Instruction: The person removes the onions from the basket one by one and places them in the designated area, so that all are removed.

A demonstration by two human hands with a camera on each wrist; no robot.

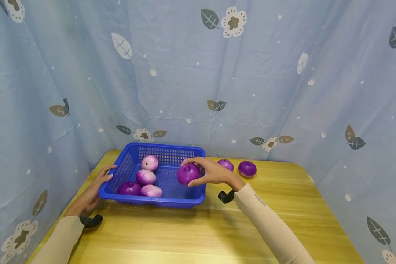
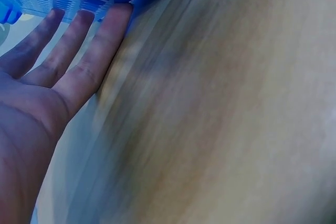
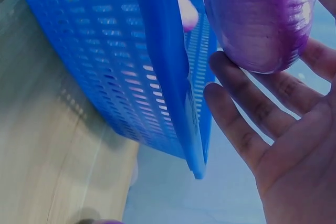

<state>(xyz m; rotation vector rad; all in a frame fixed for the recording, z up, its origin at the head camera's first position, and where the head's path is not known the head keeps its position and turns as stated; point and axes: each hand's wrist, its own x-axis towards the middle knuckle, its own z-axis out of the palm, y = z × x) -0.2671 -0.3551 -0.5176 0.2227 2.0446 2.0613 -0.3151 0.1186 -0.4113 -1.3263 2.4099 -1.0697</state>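
Note:
A blue plastic basket (image 1: 179, 201) with slotted walls stands on the table and holds several purple-and-white onions, among them a pale onion (image 1: 149, 163) and a dark purple onion (image 1: 129, 188). My right hand (image 1: 212, 171) grips a purple onion (image 1: 188, 174) between thumb and fingers, over the basket's right part. In the right wrist view, that onion (image 3: 257, 19) hangs beside the rim. Behind this hand another onion in the basket is mostly hidden. My left hand (image 1: 97, 190) touches the basket's left side; its fingers (image 2: 86, 69) are extended, tips against the slotted wall.
Two more onions lie on the wooden table (image 1: 283, 205), right of the basket: a lighter purple onion (image 1: 226, 164) partly behind my right hand and a dark onion (image 1: 247, 168). A blue patterned curtain (image 1: 184, 73) hangs behind the table and along both sides.

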